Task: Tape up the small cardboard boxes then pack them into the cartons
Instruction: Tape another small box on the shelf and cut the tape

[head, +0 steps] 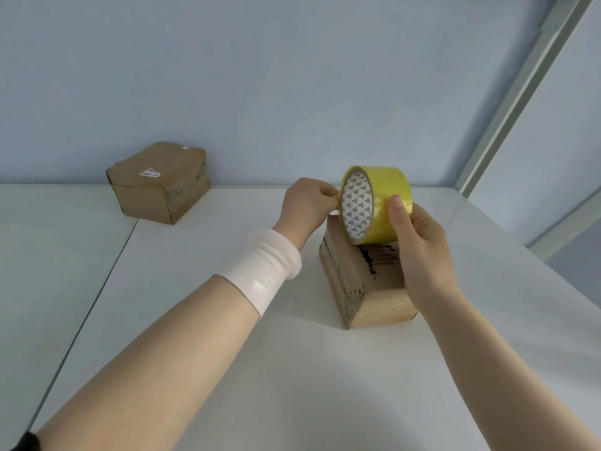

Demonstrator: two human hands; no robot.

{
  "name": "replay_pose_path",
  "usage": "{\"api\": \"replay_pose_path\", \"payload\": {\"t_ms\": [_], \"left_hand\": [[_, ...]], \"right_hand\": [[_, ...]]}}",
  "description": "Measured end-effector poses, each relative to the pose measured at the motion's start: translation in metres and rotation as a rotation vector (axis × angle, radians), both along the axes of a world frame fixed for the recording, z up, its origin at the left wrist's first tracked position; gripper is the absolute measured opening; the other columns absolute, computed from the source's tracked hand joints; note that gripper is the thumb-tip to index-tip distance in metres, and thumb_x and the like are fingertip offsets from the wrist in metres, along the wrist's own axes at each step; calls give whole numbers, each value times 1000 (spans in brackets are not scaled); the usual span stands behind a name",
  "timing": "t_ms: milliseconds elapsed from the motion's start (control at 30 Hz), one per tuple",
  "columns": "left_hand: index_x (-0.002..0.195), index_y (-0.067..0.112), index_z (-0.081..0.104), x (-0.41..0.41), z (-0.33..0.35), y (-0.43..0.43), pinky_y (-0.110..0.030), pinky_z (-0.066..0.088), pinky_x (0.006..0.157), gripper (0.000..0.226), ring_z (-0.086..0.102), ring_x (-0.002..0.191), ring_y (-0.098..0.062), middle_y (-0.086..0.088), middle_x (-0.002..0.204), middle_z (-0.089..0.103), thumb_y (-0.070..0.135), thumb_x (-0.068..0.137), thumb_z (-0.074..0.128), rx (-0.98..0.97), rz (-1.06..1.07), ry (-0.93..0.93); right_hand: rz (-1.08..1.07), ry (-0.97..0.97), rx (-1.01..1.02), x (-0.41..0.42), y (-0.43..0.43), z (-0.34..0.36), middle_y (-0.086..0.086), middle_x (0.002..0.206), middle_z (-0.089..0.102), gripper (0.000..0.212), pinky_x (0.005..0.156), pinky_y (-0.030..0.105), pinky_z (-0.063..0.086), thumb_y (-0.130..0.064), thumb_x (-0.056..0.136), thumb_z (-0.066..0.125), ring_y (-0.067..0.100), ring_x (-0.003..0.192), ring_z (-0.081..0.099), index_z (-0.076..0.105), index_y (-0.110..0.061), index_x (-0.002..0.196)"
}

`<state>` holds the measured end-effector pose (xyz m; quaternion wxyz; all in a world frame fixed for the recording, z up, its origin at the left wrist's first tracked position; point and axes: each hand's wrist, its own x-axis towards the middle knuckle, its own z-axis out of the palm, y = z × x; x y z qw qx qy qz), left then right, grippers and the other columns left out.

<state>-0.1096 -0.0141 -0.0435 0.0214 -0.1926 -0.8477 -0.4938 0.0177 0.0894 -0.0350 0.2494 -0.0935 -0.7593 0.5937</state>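
Tape roll, yellow, stands on edge atop the small cardboard box, core facing left. That box lies on the white table, long axis running away from the viewer. Right hand grips the roll's outer band. Left hand pinches at the roll's left rim. Second cardboard box sits far left by the wall.

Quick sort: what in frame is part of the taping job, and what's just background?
In the job: yellow tape roll, gripped by the right hand, with the left hand pinching at its rim; small cardboard box below the roll; second cardboard box at back left.

Just there: white table; blue wall; pale frame at right; white wristband.
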Motion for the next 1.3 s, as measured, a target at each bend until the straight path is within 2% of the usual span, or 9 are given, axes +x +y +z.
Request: {"api": "replay_pose_path", "payload": {"t_ms": [100,200,433,633,733,867,1033,1133,1300], "left_hand": [[56,22,55,-1,0,-3,-22,35,59,28,51,65,-17,0,66,55,15,83,57,-33,-56,-147],[72,25,63,0,-2,-7,-25,43,72,14,61,67,-2,10,73,63,27,85,59,51,-106,-430],[99,20,60,-2,-8,-15,-34,55,82,33,64,85,-17,-3,98,66,50,87,56,6,-188,-747],[87,23,64,-3,-1,-8,-22,45,77,10,59,78,-4,9,81,63,29,90,57,23,-134,-383],[83,20,66,-4,5,-12,-24,55,72,20,65,74,-8,5,82,67,36,89,55,-46,-163,-479],[84,16,66,-8,12,-12,-24,56,70,19,67,73,-5,6,82,69,29,89,53,-195,-199,-449],[81,14,68,-9,19,-6,-19,52,69,15,61,73,-7,3,78,64,14,85,54,-292,-169,-253],[73,14,66,-5,9,-5,-19,56,61,18,61,67,-7,1,72,64,14,87,54,-206,-171,-299],[81,3,65,0,3,-6,-17,56,55,16,60,60,-7,-3,70,62,14,88,55,-88,-147,-252]], "right_hand": [[8,-3,-8,2,-1,1,18,98,67,53,88,49,48,-58,78,46,36,97,60,65,-11,91],[1,0,5,2,0,-1,19,98,66,49,84,46,49,-56,83,48,32,87,61,63,-10,90],[4,10,44,-2,5,-5,-4,75,63,31,56,13,42,-46,91,49,3,65,52,61,-20,80],[45,12,15,0,6,-4,6,86,68,39,71,31,47,-50,90,50,20,77,58,62,-12,88],[120,38,-62,4,3,-3,18,94,67,38,77,40,48,-43,79,52,32,85,59,61,-8,91],[111,104,-61,5,2,-5,3,83,63,24,71,30,45,-40,79,51,14,77,55,58,-18,83],[85,119,18,4,5,-8,1,76,64,27,64,21,44,-47,80,49,13,70,54,57,-21,80],[110,64,57,2,6,-8,-1,76,71,40,64,21,47,-56,79,47,13,72,61,61,-19,81],[96,178,-100,5,3,-7,-6,54,67,28,51,13,46,-48,82,50,5,52,63,61,-23,77]]}}
